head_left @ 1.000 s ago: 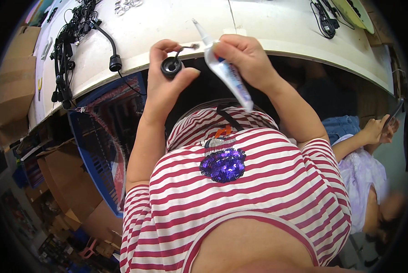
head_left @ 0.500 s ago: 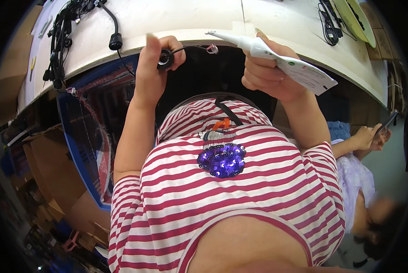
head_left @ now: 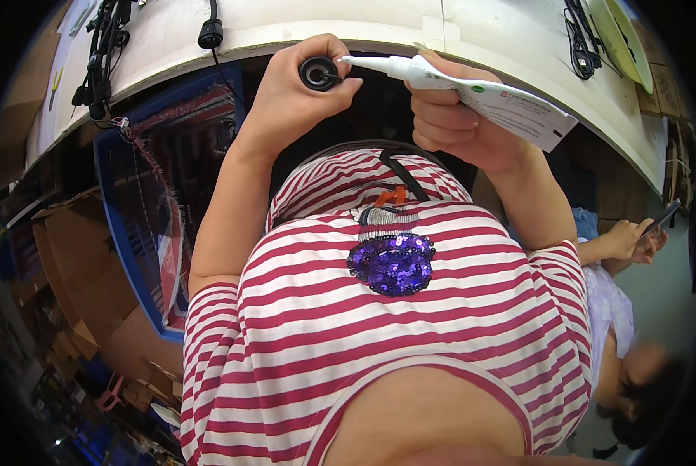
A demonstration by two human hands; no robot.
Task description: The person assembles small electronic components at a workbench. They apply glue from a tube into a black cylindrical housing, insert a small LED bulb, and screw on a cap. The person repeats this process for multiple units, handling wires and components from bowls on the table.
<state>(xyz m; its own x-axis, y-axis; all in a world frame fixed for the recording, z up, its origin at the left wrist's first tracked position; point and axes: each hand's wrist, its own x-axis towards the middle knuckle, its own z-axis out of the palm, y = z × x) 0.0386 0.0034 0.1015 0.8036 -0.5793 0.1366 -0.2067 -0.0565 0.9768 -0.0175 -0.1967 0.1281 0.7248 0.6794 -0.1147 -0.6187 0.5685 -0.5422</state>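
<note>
My left hand is closed around a round black cable connector, whose hollow open end faces up. A thin dark lead appears to come out of it, though the fingers partly hide this. My right hand grips a white squeeze tube with a green mark and a long tapered nozzle. The nozzle points left, and its tip is right beside the connector's rim at my left fingertips. Whether the tip touches the connector, I cannot tell.
Along the white table lie black cables, a black plug, a coiled cable and a pale green tray. A blue crate stands below left. At right, another person's hands hold a phone.
My left hand has moved right and up, turning the connector beneath the nozzle tip. The tube has shifted slightly left and lies more level. The connector and nozzle are now close together.
</note>
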